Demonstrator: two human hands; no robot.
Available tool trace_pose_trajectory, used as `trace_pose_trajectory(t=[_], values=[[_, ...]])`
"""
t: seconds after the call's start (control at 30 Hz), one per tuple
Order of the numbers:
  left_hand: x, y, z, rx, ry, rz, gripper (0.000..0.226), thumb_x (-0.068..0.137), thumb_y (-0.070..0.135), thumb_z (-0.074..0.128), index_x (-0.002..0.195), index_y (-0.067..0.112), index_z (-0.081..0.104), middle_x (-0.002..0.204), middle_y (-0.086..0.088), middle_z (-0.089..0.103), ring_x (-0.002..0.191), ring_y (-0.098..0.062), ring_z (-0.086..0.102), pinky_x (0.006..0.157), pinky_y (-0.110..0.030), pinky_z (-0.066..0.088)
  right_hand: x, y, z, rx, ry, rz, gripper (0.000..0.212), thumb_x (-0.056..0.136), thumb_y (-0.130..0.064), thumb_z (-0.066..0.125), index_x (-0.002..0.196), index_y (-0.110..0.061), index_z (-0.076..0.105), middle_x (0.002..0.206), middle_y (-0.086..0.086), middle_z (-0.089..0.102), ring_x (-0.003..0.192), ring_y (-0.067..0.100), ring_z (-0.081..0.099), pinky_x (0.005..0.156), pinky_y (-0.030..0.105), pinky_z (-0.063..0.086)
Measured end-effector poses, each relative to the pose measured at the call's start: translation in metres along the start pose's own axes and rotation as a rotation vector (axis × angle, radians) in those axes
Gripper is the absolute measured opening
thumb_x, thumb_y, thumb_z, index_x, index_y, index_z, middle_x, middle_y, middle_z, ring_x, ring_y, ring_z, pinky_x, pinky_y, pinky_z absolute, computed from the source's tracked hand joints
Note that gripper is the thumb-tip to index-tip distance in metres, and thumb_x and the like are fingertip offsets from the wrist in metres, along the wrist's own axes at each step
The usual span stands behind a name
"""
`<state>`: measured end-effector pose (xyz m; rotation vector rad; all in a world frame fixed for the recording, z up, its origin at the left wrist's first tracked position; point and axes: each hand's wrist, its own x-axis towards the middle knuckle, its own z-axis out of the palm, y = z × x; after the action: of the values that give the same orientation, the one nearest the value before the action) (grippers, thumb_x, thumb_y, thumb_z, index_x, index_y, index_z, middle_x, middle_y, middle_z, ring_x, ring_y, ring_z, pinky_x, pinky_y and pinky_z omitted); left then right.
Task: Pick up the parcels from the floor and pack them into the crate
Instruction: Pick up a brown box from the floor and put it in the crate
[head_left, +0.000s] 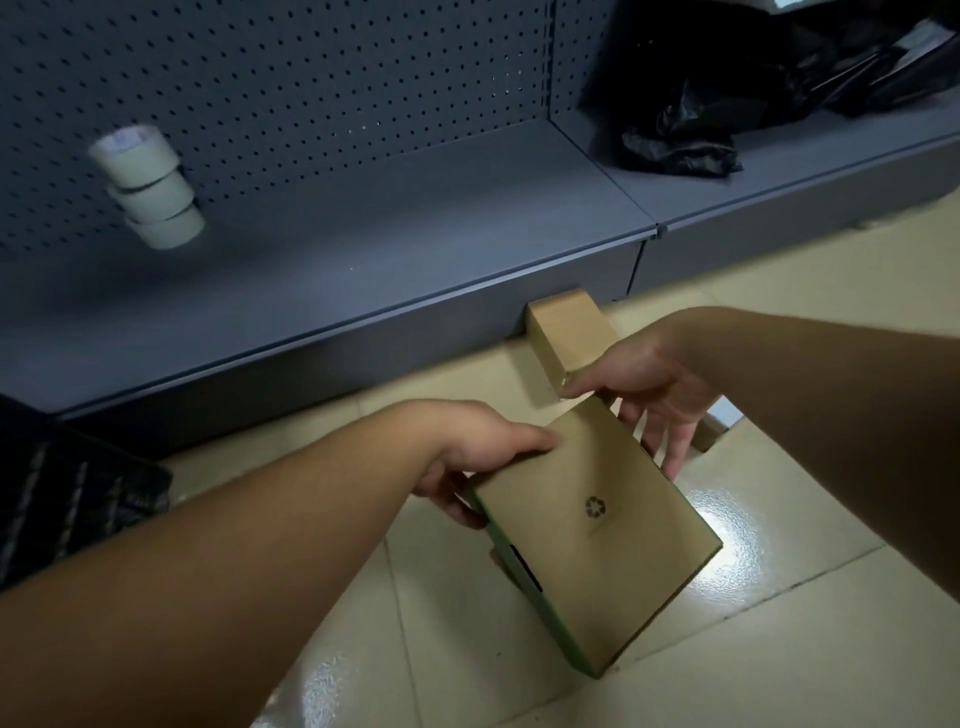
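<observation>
While the flat cardboard parcel (597, 525) hangs tilted above the tiled floor (779, 649), I see my left hand (483, 457) gripping its upper left edge — thumb on top, fingers curled underneath. My right hand (654, 395) is at the far corner, thumb touching the top, fingers spread loosely behind the edge. A second parcel (566, 338) lies on the floor against the grey shelf base (311, 353) — just beyond my right thumb.

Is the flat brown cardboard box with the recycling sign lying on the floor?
No, the flat brown cardboard box is lifted above the tiled floor, gripped by the left hand.
</observation>
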<state>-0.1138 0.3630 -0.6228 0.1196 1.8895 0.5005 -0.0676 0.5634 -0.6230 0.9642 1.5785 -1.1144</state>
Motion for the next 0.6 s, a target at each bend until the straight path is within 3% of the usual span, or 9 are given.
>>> trace_pose_trajectory(t=[0.1, 0.23, 0.37, 0.43, 0.5, 0.6], values=[[-0.014, 0.000, -0.019, 0.009, 0.056, 0.075, 0.062, 0.084, 0.067, 0.066, 0.118, 0.015, 0.071, 0.098, -0.002, 0.070, 0.084, -0.019, 0.064, 0.067, -0.029, 0.057, -0.012, -0.005, -0.001, 0.059, -0.008, -0.050, 0.061, 0.093, -0.062, 0.056, 0.127, -0.011, 0.060, 0.122, 0.027, 0.066, 0.111, 0.053, 0.063, 0.097, 0.074, 0.042], [-0.034, -0.005, -0.055, -0.020, 0.137, 0.149, 0.062, 0.083, 0.062, 0.072, 0.119, 0.012, 0.072, 0.091, 0.002, 0.070, 0.080, -0.017, 0.062, 0.065, -0.026, 0.053, -0.029, -0.017, 0.003, 0.144, -0.028, -0.157, 0.065, 0.089, -0.064, 0.058, 0.133, -0.015, 0.057, 0.130, 0.026, 0.061, 0.112, 0.052, 0.063, 0.093, 0.068, 0.049], [-0.056, -0.019, -0.090, -0.030, 0.274, 0.240, 0.057, 0.082, 0.063, 0.074, 0.113, 0.014, 0.073, 0.082, 0.006, 0.067, 0.076, -0.014, 0.058, 0.064, -0.025, 0.050, -0.041, -0.032, 0.014, 0.255, 0.002, -0.323, 0.065, 0.096, -0.065, 0.046, 0.131, -0.013, 0.058, 0.120, 0.024, 0.070, 0.105, 0.046, 0.069, 0.097, 0.056, 0.053], [-0.061, -0.030, -0.099, -0.066, 0.400, 0.326, 0.060, 0.074, 0.069, 0.076, 0.110, 0.021, 0.072, 0.090, 0.006, 0.069, 0.078, -0.016, 0.063, 0.061, -0.026, 0.049, -0.047, -0.041, 0.022, 0.290, 0.068, -0.382, 0.057, 0.100, -0.060, 0.042, 0.126, -0.012, 0.059, 0.115, 0.023, 0.072, 0.103, 0.043, 0.070, 0.098, 0.055, 0.053], [-0.063, -0.042, -0.105, -0.068, 0.528, 0.403, 0.069, 0.061, 0.079, 0.076, 0.109, 0.031, 0.068, 0.105, 0.004, 0.070, 0.089, -0.023, 0.071, 0.069, -0.032, 0.058, -0.050, -0.051, 0.033, 0.248, 0.163, -0.418, 0.047, 0.103, -0.052, 0.040, 0.120, -0.013, 0.060, 0.117, 0.020, 0.069, 0.101, 0.039, 0.070, 0.095, 0.055, 0.054], [-0.076, -0.056, -0.108, -0.057, 0.634, 0.530, 0.046, 0.074, 0.065, 0.078, 0.103, 0.032, 0.065, 0.109, 0.004, 0.069, 0.096, -0.020, 0.069, 0.078, -0.035, 0.058, -0.055, -0.067, 0.052, 0.216, 0.235, -0.460, 0.038, 0.104, -0.039, 0.042, 0.118, -0.011, 0.063, 0.114, 0.019, 0.065, 0.089, 0.037, 0.072, 0.079, 0.049, 0.062]])
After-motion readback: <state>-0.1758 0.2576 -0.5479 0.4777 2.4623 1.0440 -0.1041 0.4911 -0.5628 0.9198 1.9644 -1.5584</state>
